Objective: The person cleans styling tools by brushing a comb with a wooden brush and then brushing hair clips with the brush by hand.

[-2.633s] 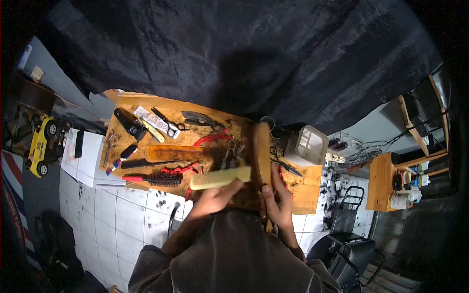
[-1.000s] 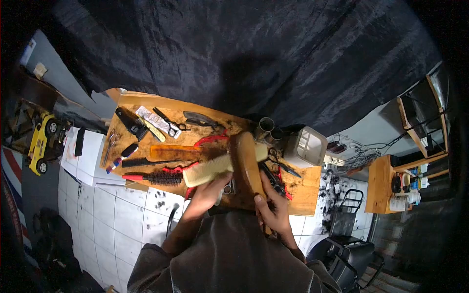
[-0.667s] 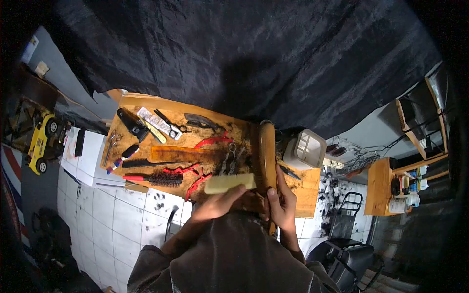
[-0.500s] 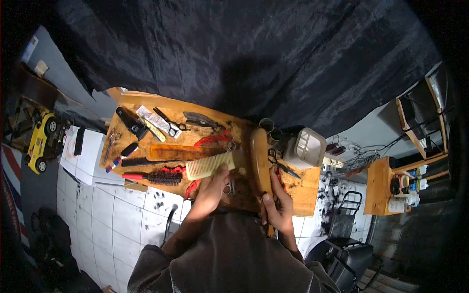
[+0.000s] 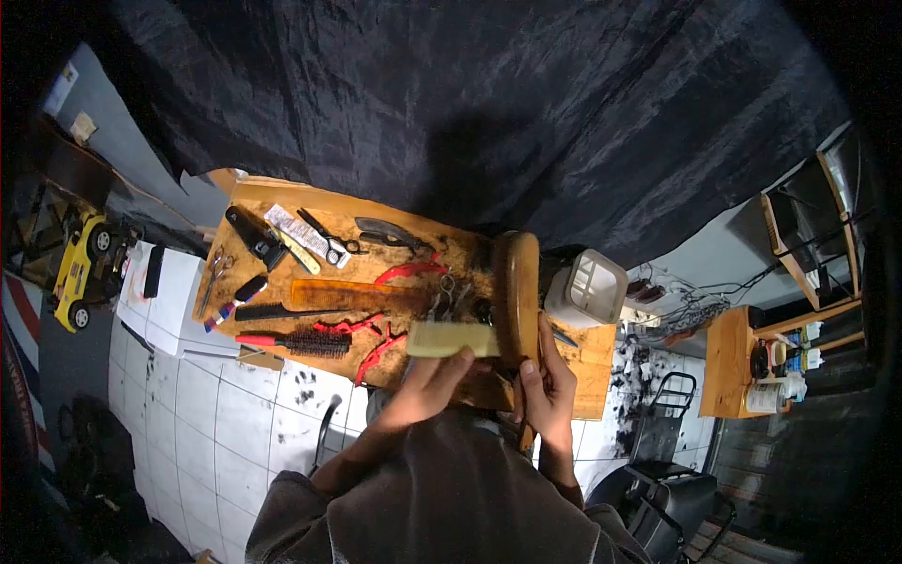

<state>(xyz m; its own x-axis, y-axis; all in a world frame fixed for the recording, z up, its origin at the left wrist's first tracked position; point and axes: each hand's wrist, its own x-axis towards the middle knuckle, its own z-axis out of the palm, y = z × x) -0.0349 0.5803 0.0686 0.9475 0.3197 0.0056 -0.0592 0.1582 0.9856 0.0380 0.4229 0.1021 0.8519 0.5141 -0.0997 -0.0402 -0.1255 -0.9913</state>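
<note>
My left hand (image 5: 430,385) is closed on a pale yellow comb (image 5: 442,339), held level above the table with the thumb on top. Upright in my right hand (image 5: 547,399) is a long wooden brush (image 5: 521,287), gripped low at its handle. The comb's right end meets the left, bristle side of the brush; whether it sits among the bristles cannot be made out. Left of the comb, on the table, lie an amber comb (image 5: 352,295), a black tail comb (image 5: 272,312) and a round brush with a red handle (image 5: 305,341).
On the wooden table (image 5: 590,362) are a black hair clipper (image 5: 254,237), black scissors (image 5: 324,233), a folding razor (image 5: 299,254) and red-handled scissors (image 5: 409,271). A pale container (image 5: 587,291) stands at the right. A dark cloth (image 5: 357,103) hangs behind.
The comb has moved right and slightly down, its right end now at the brush. The brush has shifted a little right and up, with my right hand still around its handle.
</note>
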